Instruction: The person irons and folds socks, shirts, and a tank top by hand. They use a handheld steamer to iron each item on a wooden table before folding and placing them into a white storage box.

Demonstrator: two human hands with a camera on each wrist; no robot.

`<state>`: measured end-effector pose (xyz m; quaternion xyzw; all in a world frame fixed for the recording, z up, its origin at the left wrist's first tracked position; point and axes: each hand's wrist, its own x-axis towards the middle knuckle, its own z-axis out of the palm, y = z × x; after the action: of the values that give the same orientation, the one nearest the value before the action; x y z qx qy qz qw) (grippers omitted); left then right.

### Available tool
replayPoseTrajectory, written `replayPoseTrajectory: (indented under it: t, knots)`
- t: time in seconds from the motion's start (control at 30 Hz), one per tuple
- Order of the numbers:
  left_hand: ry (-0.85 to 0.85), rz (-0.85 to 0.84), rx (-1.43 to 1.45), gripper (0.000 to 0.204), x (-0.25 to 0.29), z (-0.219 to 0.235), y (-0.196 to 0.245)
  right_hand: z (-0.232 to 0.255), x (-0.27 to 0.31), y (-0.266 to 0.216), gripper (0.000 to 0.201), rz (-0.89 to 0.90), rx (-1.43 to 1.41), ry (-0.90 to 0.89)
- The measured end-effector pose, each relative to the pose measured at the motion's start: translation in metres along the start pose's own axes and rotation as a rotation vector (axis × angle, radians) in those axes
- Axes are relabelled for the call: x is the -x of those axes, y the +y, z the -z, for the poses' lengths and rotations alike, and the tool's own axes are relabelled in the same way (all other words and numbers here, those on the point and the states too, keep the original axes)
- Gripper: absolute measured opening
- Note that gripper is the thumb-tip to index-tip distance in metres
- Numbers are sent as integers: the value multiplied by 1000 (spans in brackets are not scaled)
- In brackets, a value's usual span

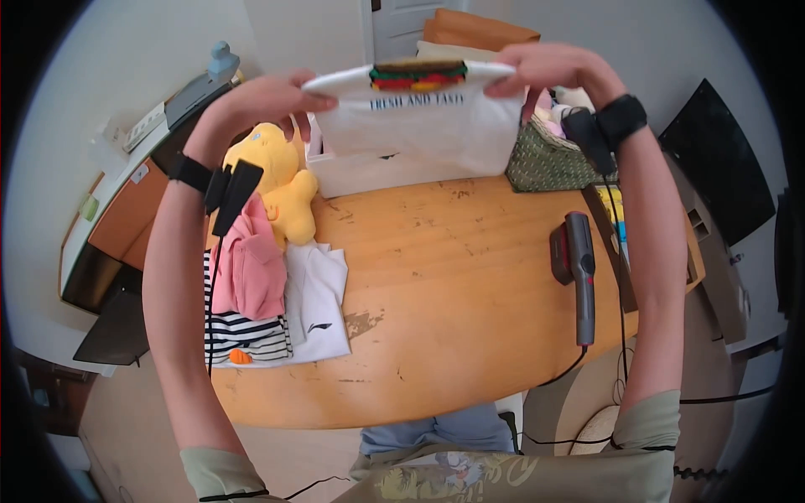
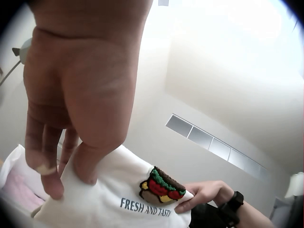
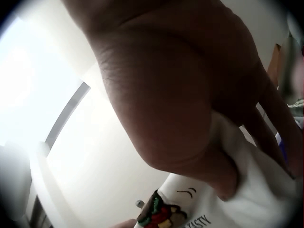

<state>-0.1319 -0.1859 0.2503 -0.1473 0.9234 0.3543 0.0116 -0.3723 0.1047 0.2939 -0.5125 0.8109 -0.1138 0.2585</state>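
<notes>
A folded white garment (image 1: 419, 126) hangs between my two hands over the far side of the table. Across its upper part runs a fuzzy sandwich patch (image 1: 418, 77), with "FRESH AND TASTY" printed beneath. My left hand (image 1: 289, 96) pinches one top corner between thumb and fingers; the left wrist view shows that thumb (image 2: 88, 166) pressed on the cloth. At the opposite corner my right hand (image 1: 545, 71) grips the fabric, its thumb (image 3: 221, 183) lying on the front in the right wrist view. A white box (image 1: 331, 176) stands behind, partly hidden by the garment.
On the table's left lie a yellow plush toy (image 1: 293, 201), a pink garment (image 1: 247, 272), striped cloth (image 1: 251, 335) and a white shirt (image 1: 323, 306). A woven basket (image 1: 541, 159) stands back right. A corded grey handheld appliance (image 1: 580, 277) lies near the right edge.
</notes>
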Motion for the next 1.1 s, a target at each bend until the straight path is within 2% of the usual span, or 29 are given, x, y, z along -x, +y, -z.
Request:
replayPoseTrajectory:
  t: [0.03,0.1,0.17,0.3,0.5,0.57,0.63,0.73,0.8,0.83,0.87,0.9,0.97,1.03,1.07,1.1]
  knots:
    - [86,11,69,38,5,1,15,11,-11,-5,42,-11,52,89]
    - [110,-6,160,39,-18,16,7,26,-34,-5,45,26,113,219]
    - [152,-47,200,37,-44,22,-7,29,-75,11,41,116,-23,316]
    - [193,-3,285,37,-80,23,-45,6,-116,27,36,204,-100,334]
    - [143,38,287,33,-101,11,-78,-18,-151,43,32,188,-199,299]
    - [129,51,262,34,-107,8,-85,-20,-158,44,31,193,-244,346]
    - [220,49,245,37,-112,8,-90,-23,-170,48,31,207,-261,402]
    - [319,16,197,38,-121,8,-101,-34,-174,50,30,289,-256,591]
    - [341,-44,139,35,-119,6,-106,-46,-168,56,27,340,-175,600]
    - [325,-45,-3,32,-117,1,-106,-52,-164,59,25,364,-134,604]
    - [313,-45,-146,30,-110,-4,-109,-60,-161,60,31,336,-32,519]
    - [301,-44,-290,28,-102,-8,-109,-77,-165,69,31,419,-18,554]
    - [311,-145,-291,26,-101,-16,-127,-97,-170,75,30,508,-40,493]
    - [353,-213,-251,28,-99,-19,-131,-92,-169,60,29,364,-183,379]
    - [330,-171,-226,28,-101,-14,-131,-91,-167,54,29,290,-253,320]
    - [350,-98,-220,29,-103,-11,-127,-89,-170,53,28,315,-293,382]
